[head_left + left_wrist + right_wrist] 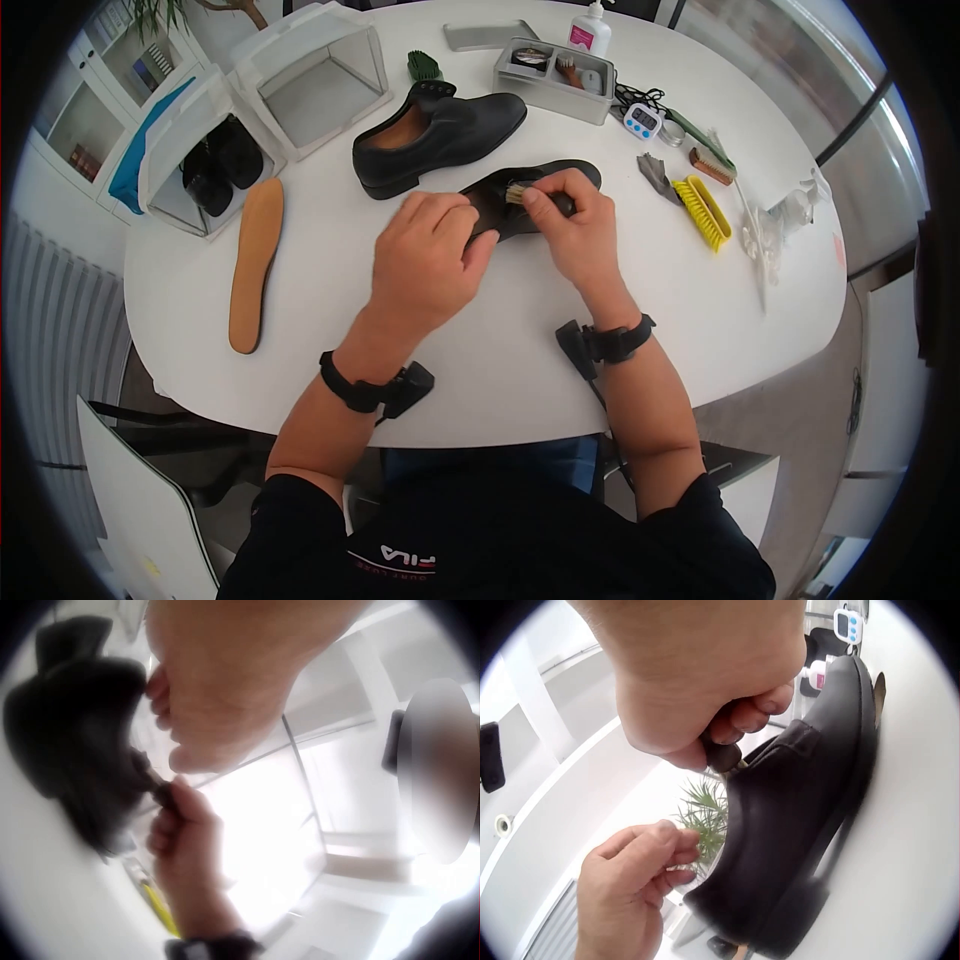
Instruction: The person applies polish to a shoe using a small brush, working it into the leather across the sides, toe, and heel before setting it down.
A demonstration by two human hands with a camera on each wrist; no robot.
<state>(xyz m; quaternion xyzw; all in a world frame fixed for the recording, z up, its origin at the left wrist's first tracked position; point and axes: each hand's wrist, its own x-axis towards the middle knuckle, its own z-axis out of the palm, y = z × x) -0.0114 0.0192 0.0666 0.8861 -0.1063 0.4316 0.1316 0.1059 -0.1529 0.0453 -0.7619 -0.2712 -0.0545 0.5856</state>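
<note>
A black lace-up shoe [780, 802] sits on the table in front of me, its toe toward the back right. My right hand [577, 225] grips a small brush [517, 193] by its dark handle, the pale bristles down at the shoe's opening. In the right wrist view the handle end [724, 755] pokes out below the curled fingers. Over the heel side hovers my left hand [425, 255], its fingers loosely bent with nothing between them; in the right wrist view the fingertips are close to the heel collar. The second black shoe [440, 140] stands just behind.
A tan insole [256, 265] lies at left, near clear-fronted boxes [315, 75]. Behind are a green brush [424, 66], a divided tin [555, 85] and a pump bottle [590, 35]. At right lie a timer [642, 121], yellow brush [703, 212] and crumpled plastic [795, 205].
</note>
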